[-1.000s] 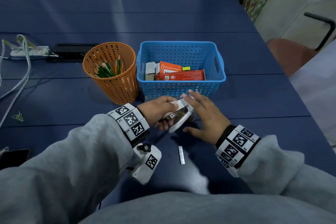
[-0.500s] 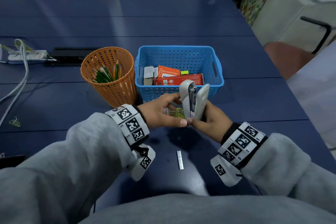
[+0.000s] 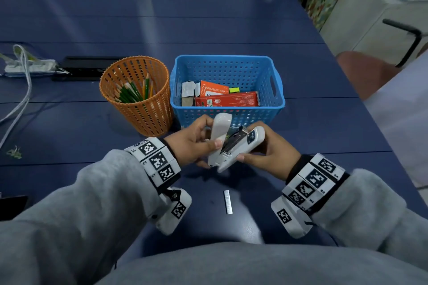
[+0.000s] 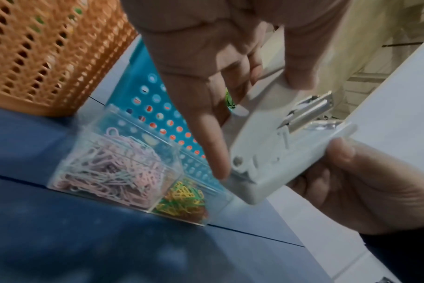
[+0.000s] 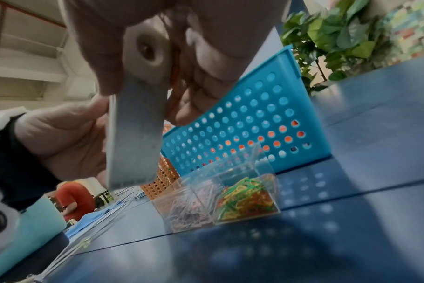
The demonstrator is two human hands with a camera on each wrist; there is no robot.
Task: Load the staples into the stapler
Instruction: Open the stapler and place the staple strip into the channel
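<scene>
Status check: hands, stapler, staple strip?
Left hand grips the lid, right hand the base. Stapler hinged open above table. Staple strip lies loose, unloaded. Nothing blocking.

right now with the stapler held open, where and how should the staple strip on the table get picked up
Pinch the staple strip across its two long sides near the middle, coming straight down from above. It lies flat on the table, thin and narrow, near the body, so only thumb and forefinger tips fit. The right hand would probably have to let go of the stapler first.
</scene>
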